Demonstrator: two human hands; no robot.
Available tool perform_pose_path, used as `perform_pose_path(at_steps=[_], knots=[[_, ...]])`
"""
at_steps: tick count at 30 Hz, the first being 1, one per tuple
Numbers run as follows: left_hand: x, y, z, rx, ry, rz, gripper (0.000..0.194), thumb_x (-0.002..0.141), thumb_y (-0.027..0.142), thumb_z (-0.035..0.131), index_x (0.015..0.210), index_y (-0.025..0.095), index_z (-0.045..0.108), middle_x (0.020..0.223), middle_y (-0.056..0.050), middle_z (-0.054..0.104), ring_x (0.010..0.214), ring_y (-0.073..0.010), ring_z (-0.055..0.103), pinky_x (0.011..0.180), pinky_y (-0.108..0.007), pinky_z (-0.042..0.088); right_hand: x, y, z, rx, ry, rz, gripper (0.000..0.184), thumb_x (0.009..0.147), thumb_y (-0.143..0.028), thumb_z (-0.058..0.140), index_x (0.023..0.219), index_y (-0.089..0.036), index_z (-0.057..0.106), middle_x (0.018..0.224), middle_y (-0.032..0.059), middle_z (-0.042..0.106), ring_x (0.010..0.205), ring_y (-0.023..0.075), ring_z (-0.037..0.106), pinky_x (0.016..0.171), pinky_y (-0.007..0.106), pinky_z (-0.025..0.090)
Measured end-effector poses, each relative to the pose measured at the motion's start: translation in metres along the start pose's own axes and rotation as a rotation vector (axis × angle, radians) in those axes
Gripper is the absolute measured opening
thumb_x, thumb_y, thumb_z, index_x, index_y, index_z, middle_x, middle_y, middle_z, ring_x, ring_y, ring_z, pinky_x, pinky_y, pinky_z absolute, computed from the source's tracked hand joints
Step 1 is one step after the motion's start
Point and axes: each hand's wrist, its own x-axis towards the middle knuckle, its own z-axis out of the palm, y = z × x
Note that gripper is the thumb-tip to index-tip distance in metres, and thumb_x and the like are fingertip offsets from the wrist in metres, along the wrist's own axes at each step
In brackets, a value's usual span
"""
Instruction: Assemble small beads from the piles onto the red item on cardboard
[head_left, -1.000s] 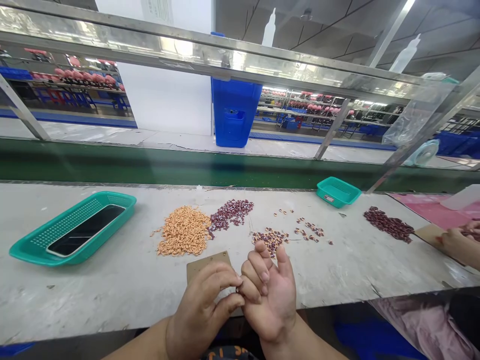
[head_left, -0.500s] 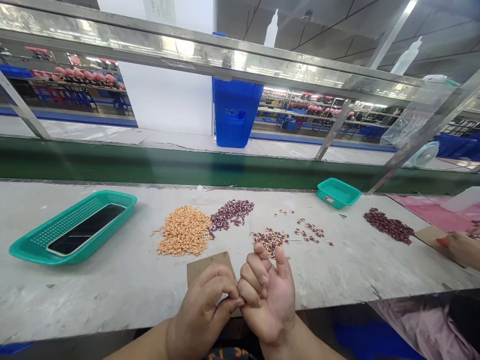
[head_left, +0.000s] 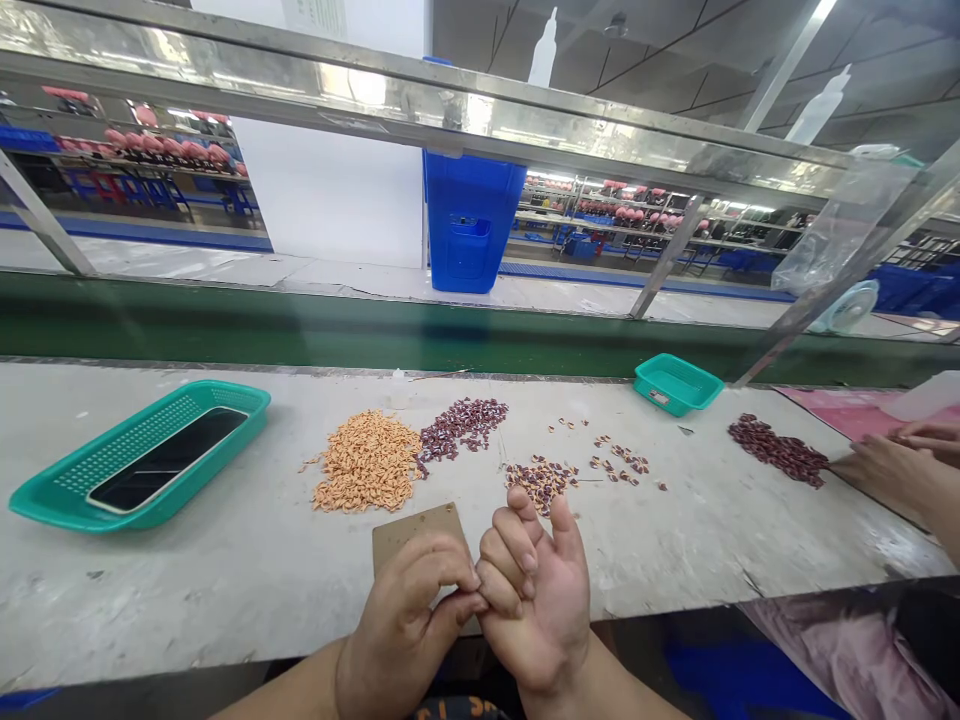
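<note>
My left hand (head_left: 412, 610) is closed in a pinch, thumb against forefinger, touching the curled fingertips of my right hand (head_left: 536, 595). The right hand is turned palm up, its thumb and index pressed in, the outer fingers bent. Whatever they pinch is too small or hidden to make out. Under them lies a brown board (head_left: 416, 530), partly covered. Beyond are a heap of small orange pieces (head_left: 367, 465), a heap of dark purple pieces (head_left: 465, 425), and a pile of purple-and-orange pieces (head_left: 544, 480) just past my right fingers.
A green basket (head_left: 45, 500) holding a phone (head_left: 169, 460) stands left. A smaller green basket (head_left: 679, 385) is back right. Dark red pieces (head_left: 776, 452) lie near another person's hands (head_left: 900, 475). Metal shelf bars (head_left: 480, 110) cross above; a blue bin (head_left: 472, 230) stands behind.
My two hands stay pressed together with almost no movement. At the right, the other person's hands have come farther into view over the table. The view has shifted slightly.
</note>
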Motion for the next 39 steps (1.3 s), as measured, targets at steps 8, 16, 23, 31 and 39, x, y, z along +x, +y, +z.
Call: perform_pose_path(at_steps=[8, 16, 23, 31, 39], knots=[[-0.001, -0.002, -0.002, -0.003, -0.030, -0.030, 0.012, 0.089, 0.020, 0.056, 0.077, 0.021, 0.055, 0.072, -0.001, 0.058, 0.066, -0.0133, 0.057, 0.062, -0.022, 0.050, 0.000, 0.001, -0.001, -0.004, 0.003, 0.020, 0.029, 0.085, -0.045, 0.056, 0.087, -0.018, 0.066, 0.047, -0.0110, 0.031, 0.037, 0.0043, 0.011, 0.033, 0.015, 0.012], [0.000, 0.002, 0.000, -0.040, -0.009, -0.049, 0.018, 0.091, 0.025, 0.054, 0.073, 0.020, 0.056, 0.072, 0.000, 0.059, 0.069, -0.0125, 0.059, 0.065, -0.021, 0.049, -0.001, 0.000, 0.001, 0.042, -0.002, 0.006, 0.031, 0.086, -0.045, 0.055, 0.088, -0.016, 0.065, 0.049, -0.0105, 0.031, 0.038, 0.0042, 0.014, 0.033, 0.014, 0.015], [-0.006, -0.003, -0.004, -0.193, -0.011, -0.193, 0.020, 0.089, 0.035, 0.056, 0.079, 0.021, 0.066, 0.079, -0.004, 0.069, 0.077, -0.0174, 0.065, 0.072, -0.027, 0.051, 0.002, -0.012, 0.002, 0.085, 0.092, -0.073, 0.024, 0.079, -0.040, 0.063, 0.082, -0.016, 0.065, 0.065, -0.0037, 0.051, 0.052, 0.0059, 0.046, 0.050, 0.016, 0.044], [-0.007, 0.005, 0.003, -0.770, -0.088, -0.534, 0.063, 0.087, 0.066, 0.032, 0.057, 0.017, 0.059, 0.061, -0.006, 0.062, 0.060, -0.0168, 0.056, 0.062, -0.029, 0.045, -0.006, -0.011, 0.011, -0.245, 0.112, -0.166, 0.025, 0.077, -0.049, 0.060, 0.078, -0.026, 0.068, 0.088, -0.0005, 0.064, 0.096, 0.0183, 0.058, 0.093, 0.041, 0.044], [-0.008, 0.021, -0.001, -0.862, -0.245, -0.538, 0.066, 0.068, 0.082, 0.042, 0.062, 0.017, 0.054, 0.066, -0.003, 0.052, 0.067, -0.0187, 0.049, 0.066, -0.031, 0.043, -0.025, -0.009, 0.020, -1.401, -0.423, -0.315, 0.016, 0.080, -0.035, 0.066, 0.094, -0.028, 0.070, 0.086, 0.0034, 0.058, 0.087, 0.0210, 0.050, 0.082, 0.038, 0.040]])
